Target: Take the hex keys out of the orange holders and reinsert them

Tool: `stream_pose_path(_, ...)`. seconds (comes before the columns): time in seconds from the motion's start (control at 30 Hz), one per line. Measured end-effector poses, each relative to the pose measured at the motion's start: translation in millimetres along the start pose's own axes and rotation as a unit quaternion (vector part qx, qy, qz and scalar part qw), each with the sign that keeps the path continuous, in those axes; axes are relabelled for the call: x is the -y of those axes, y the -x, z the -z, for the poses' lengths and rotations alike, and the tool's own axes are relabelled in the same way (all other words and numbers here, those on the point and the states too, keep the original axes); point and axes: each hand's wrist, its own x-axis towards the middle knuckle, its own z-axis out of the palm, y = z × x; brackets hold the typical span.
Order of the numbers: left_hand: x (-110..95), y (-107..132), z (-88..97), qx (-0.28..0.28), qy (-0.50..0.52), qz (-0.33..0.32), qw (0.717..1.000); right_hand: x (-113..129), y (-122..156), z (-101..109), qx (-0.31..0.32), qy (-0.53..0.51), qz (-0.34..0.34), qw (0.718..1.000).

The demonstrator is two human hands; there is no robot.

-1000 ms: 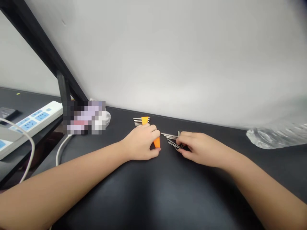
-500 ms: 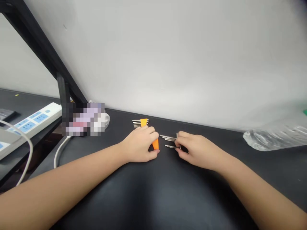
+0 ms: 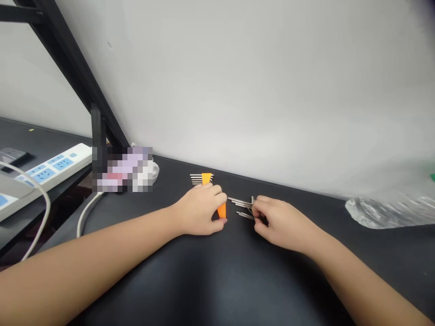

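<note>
On the black matte tabletop (image 3: 210,276) both bare forearms reach in from the near edge toward twelve o'clock. The left hand (image 3: 200,210) lies knuckles-up, its fingers curled and its thumb and forefinger pinching a small orange plastic holder (image 3: 222,210), which stands just at its three o'clock side, its lower end at the tabletop. At twelve o'clock of that hand, just beyond the knuckles, lies a second orange plastic holder with thin silver metal rods set through it (image 3: 203,179), the rods sticking out toward nine o'clock.

The right hand (image 3: 282,222) rests at three o'clock of the left one, near it but not touching. Its fingertips are drawn together on a loose bunch of thin silver metal rods (image 3: 243,204), which lie on the tabletop between the two hands and fan out toward nine o'clock; how many it grips I cannot tell.

Farther off at nine o'clock a white power strip with blue sockets (image 3: 41,174) and a white cable (image 3: 86,215) lie beside a black metal frame post (image 3: 97,133). At three o'clock, well apart, sits a crumpled clear plastic bag (image 3: 390,210) against the pale wall (image 3: 254,90).
</note>
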Motion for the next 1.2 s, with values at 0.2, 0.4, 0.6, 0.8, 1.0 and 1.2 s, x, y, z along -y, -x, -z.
stream_pose_path(0.2, -0.5, -0.1, 0.3, 0.0, 0.0, -0.003, 1.0, 1.5, 0.1, 1.4, 0.0, -0.009, -0.022, 1.0)
stream_pose_path(0.4, -0.2, -0.7, 0.0, 0.0, 0.005, -0.001, 1.0, 3.2, -0.4, 3.4, 0.007, -0.012, -0.023, 1.0)
stream_pose_path(0.6, 0.0, -0.1, 0.7, 0.002, 0.006, 0.001, 1.0, 1.1, -1.1, 2.6, -0.003, -0.012, -0.013, 1.0)
stream_pose_path(0.8, 0.0, -0.4, 0.4, -0.001, 0.004, -0.004, 1.0, 8.8, 5.5, 10.3, -0.002, -0.001, 0.019, 1.0)
stream_pose_path(1.0, -0.9, -1.1, 0.6, 0.0, 0.005, 0.001, 1.0, 14.9, 8.9, 7.2, 0.02, 0.069, 0.045, 0.996)
stream_pose_path(1.2, -1.5, -1.1, 1.6, 0.001, 0.003, 0.001, 1.0, 15.9, 9.0, 9.5, 0.018, 0.064, 0.04, 0.997)
